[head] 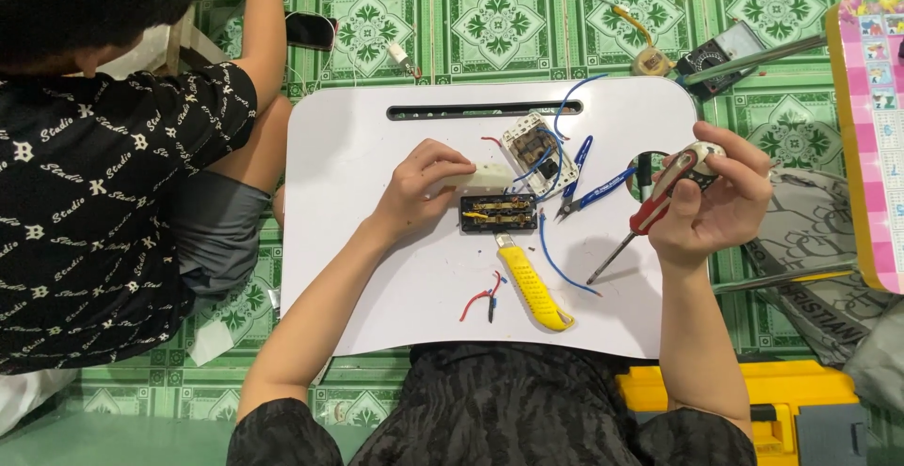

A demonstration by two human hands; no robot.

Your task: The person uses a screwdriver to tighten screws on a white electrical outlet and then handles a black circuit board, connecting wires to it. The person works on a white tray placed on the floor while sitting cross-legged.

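The white lap tray (377,268) lies over the person's knees, and everything here is told from it. Near the middle of the tray, the left hand (419,188) rests with its fingers closed on a small cream plastic block (488,177), which it presses down on the tray surface. Just below this block, touching it or almost, lies a black socket module (498,213) with brass contacts showing inside. To the upper right of the block sits a white switch plate (537,152), turned on its back, with blue wires (563,118) going in and out of it. At the right edge of the tray, the right hand (706,198) is raised a little above the surface and is clamped around a red screwdriver (656,204); the metal shaft points down and left, toward the tray. The two hands are well apart. Between them, blue-handled cutters (589,188) lie on the tray, just beside the switch plate. Lower on the tray, below the socket module, lies a yellow utility knife (530,284), and left of it there are short red wire pieces (480,298). Beyond the left edge of the tray sits another person in a black printed shirt (94,202). Beyond the upper right corner, a multimeter (720,52) lies on the green patterned floor (499,24).
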